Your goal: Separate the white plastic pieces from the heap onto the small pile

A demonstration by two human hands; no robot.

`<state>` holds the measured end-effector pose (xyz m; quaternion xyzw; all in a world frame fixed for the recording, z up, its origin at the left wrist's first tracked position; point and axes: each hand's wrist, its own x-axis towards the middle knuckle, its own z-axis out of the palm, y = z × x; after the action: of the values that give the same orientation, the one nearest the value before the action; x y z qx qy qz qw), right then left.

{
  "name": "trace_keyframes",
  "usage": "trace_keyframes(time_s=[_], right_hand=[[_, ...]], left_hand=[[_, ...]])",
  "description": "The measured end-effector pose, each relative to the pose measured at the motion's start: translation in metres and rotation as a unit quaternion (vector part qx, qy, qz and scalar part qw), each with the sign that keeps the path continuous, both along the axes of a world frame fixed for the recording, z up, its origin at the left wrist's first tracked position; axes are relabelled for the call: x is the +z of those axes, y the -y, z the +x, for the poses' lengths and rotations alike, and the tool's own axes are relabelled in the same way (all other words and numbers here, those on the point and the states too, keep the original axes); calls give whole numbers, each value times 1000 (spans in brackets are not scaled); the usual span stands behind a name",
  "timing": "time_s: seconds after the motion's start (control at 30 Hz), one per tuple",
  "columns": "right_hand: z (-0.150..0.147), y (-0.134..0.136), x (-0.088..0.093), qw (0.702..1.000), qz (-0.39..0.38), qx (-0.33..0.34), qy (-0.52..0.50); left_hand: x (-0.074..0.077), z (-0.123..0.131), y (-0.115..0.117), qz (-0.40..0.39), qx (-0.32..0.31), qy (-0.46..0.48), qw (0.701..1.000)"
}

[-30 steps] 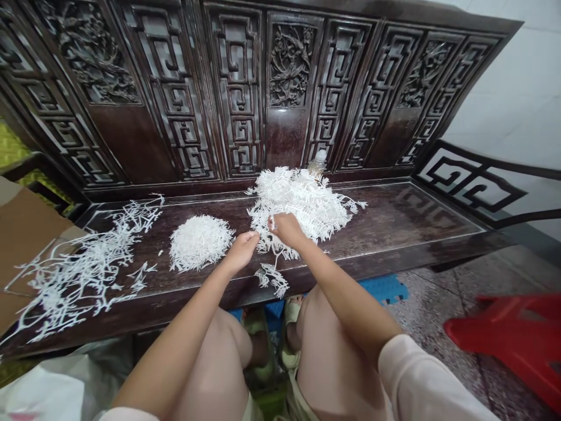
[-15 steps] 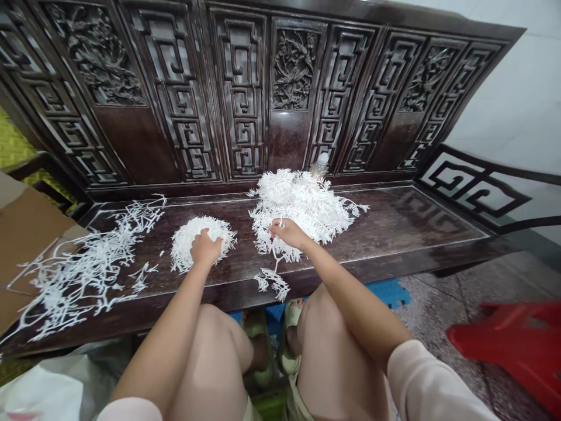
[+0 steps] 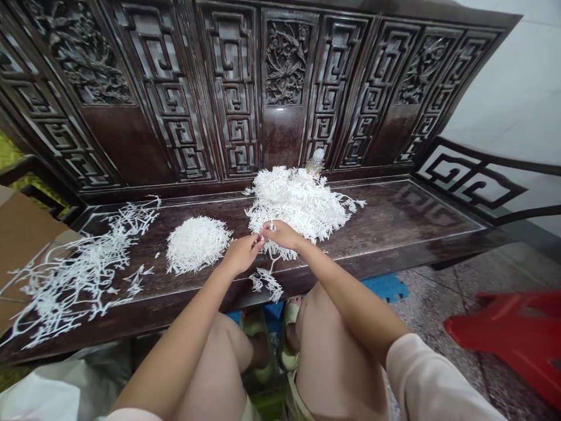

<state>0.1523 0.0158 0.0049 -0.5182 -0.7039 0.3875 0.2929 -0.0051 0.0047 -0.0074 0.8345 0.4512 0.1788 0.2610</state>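
this looks like a room in a home, not a purpose-built workshop. the main piece is a dark carved wooden bench [image 3: 394,216], its tall back panelled with floral reliefs and key-fret lattice, and a matching lattice armrest [image 3: 468,181] closes its right end. white branching sprigs [image 3: 298,204] lie in heaps along the seat. behind it rises a plain white wall [image 3: 512,88], and the floor is speckled terrazzo [image 3: 442,298]. household odds sit about: a red plastic stool [image 3: 504,333] near the right end, a blue foam mat [image 3: 385,287] under the front edge, flattened cardboard [image 3: 21,240] at the left end, a white plastic bag [image 3: 56,392], and a plastic bottle [image 3: 316,161] against the backrest.
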Motion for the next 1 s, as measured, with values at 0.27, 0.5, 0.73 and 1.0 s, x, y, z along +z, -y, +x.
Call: trace_keyframes(time_s=[0.27, 0.5, 0.73, 1.0], right_hand=[[1, 1, 1, 998, 44, -22, 47], [3, -9, -4, 980, 103, -65, 158], [35, -22, -19, 986, 4, -153, 71], [17, -6, -6, 997, -31, -70, -20]], left_hand=[[-2, 1, -3, 1, -7, 36, 999], [8, 3, 3, 26, -16, 93, 995], [11, 11, 15, 34, 35, 94, 994], [-30, -67, -39, -46, 337, -113, 933]])
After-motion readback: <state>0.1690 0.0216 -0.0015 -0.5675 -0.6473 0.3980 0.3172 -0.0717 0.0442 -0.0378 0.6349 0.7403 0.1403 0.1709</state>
